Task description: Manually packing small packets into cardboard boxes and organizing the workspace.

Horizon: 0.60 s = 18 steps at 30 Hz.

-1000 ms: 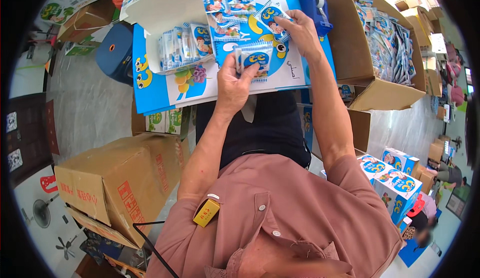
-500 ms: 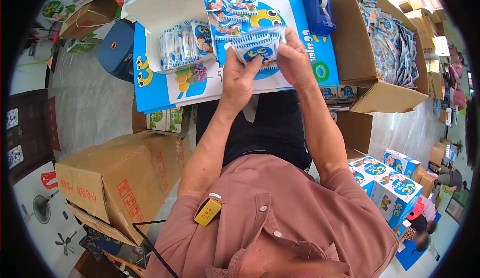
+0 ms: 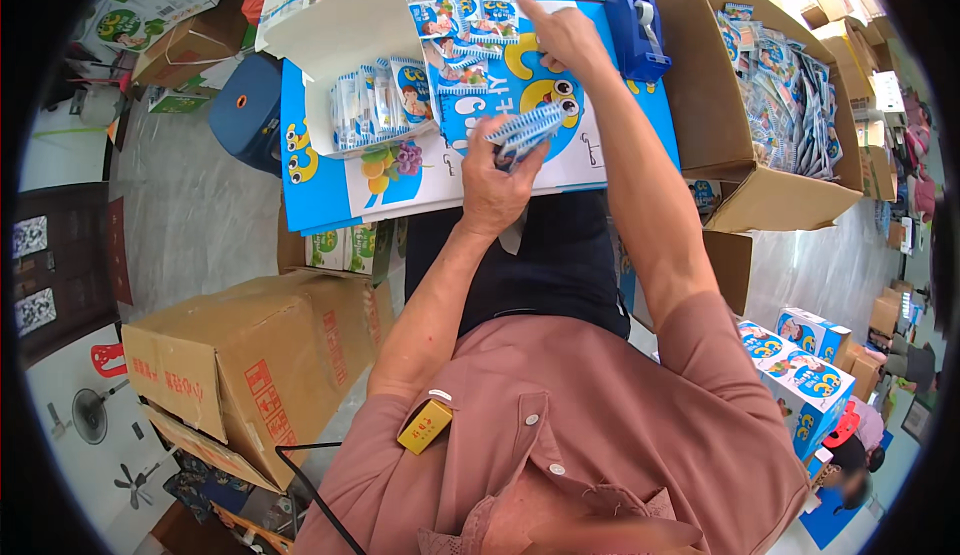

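Blue table (image 3: 320, 190): some packets already stand in the white box (image 3: 340, 45). Left hand (image 3: 490, 190) grips a packet bundle (image 3: 525, 127). Right hand (image 3: 565, 37) reaches, fingers loose, for the loose packets (image 3: 465, 25) left.

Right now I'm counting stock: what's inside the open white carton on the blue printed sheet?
The open white carton holds a row of small blue-and-white packets standing upright. Any layer beneath them is covered.

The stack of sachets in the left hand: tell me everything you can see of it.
The stack of sachets is a small fanned bundle of flat, glossy blue-and-white packets, plastic by the look. The left hand pinches its lower end, thumb on top, so it tilts up to the right above the blue printed board. The right hand is apart from it, among loose packets farther back.
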Tool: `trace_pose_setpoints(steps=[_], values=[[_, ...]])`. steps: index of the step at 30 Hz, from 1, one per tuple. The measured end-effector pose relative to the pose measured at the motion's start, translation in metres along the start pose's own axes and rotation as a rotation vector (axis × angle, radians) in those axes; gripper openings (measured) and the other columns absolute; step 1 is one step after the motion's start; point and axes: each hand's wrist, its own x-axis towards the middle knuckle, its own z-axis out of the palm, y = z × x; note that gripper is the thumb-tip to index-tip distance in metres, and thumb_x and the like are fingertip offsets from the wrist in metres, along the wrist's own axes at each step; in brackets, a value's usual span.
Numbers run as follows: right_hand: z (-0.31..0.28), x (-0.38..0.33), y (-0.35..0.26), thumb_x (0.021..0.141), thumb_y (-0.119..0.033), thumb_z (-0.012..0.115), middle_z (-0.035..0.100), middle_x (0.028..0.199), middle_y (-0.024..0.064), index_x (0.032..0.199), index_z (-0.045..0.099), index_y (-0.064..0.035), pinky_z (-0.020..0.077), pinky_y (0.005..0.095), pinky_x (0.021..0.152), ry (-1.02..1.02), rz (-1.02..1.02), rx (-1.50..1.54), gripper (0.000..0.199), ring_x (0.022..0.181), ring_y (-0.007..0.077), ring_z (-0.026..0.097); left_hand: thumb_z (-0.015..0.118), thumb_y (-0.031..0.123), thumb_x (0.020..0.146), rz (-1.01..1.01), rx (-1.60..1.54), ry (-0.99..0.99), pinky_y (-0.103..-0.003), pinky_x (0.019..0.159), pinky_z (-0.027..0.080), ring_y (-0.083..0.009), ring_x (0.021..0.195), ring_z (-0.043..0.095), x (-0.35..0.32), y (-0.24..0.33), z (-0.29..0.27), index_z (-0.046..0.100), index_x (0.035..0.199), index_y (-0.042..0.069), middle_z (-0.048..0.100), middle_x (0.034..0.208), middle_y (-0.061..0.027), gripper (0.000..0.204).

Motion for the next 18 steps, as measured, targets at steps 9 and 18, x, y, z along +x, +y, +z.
trace_pose_setpoints(steps=[9,18], values=[[0.023,0.049,-0.002,0.084,-0.041,0.082,0.075,0.081,0.0116,0.085,0.076,-0.0007,0.0555,0.0286,0.069,0.076,-0.110,0.128,0.040,0.074,0.0196,0.073,0.081,0.006,0.088,-0.114,-0.283,-0.011,-0.030,0.080,0.059,-0.0165,0.094,0.074,0.003,0.013,-0.017,0.060,0.117,-0.002,0.076,0.106,-0.0120,0.037],[0.033,0.053,-0.061,0.085,-0.037,0.082,0.075,0.106,0.0182,0.123,0.073,-0.0021,0.0569,0.0361,0.082,-0.214,-0.759,-0.155,0.052,0.094,0.0248,0.072,0.081,0.006,0.089,-0.169,-0.293,-0.078,-0.030,0.084,0.058,-0.0154,0.096,0.072,0.008,0.016,-0.016,0.060,0.118,-0.003,0.075,0.109,-0.0119,0.036]])
